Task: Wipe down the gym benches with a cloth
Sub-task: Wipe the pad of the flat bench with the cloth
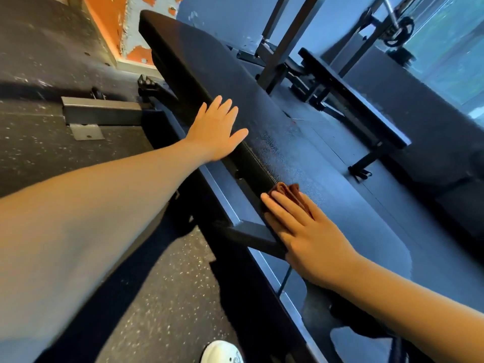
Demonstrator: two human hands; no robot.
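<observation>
Hands (214,129) press bench (235,82), right (309,237) atop cloth (288,191).

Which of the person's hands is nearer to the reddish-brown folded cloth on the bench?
Right. The right hand presses flat on the reddish-brown folded cloth at the near edge of the black padded bench; the left hand rests flat farther along that edge, clear of the cloth.

Black bench (235,82), rust-brown cloth (288,191), white-speckled dark floor (167,292), peeling orange wall (110,14).
</observation>
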